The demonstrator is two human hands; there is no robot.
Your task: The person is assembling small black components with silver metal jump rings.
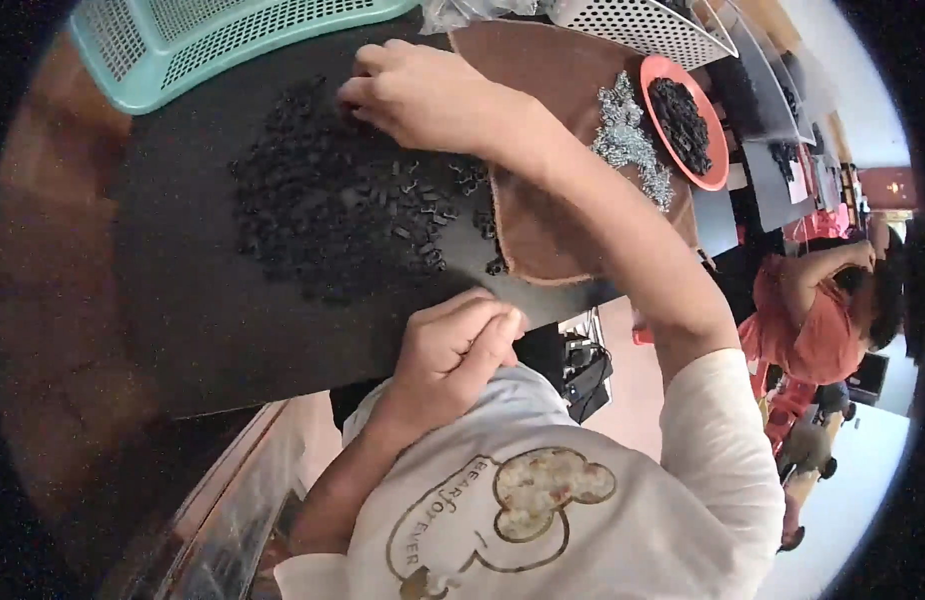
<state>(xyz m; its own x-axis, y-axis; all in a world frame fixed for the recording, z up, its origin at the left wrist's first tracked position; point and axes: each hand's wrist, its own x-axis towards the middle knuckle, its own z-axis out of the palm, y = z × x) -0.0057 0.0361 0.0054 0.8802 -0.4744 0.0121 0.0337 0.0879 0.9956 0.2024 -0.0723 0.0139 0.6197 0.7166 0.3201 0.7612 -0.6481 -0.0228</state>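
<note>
Near the table's front edge, my left hand (453, 345) is closed, thumb pressed against the curled fingers. Whatever it holds, if anything, is hidden inside. My right hand (423, 98) reaches across to the far side of a wide heap of small black plastic parts (323, 200). Its fingers are bent down and drawn together at the heap's edge, and the fingertips are partly out of sight. A brown cloth (543, 240) lies under my right forearm, with several loose black parts along its left edge.
On the cloth's right are a pile of small silvery metal pieces (623, 135) and an orange plate (718, 160) of black parts. A green mesh basket (133, 95) and a white perforated basket (623, 25) stand at the back. Other people, one in a red top (808, 330), are at the right.
</note>
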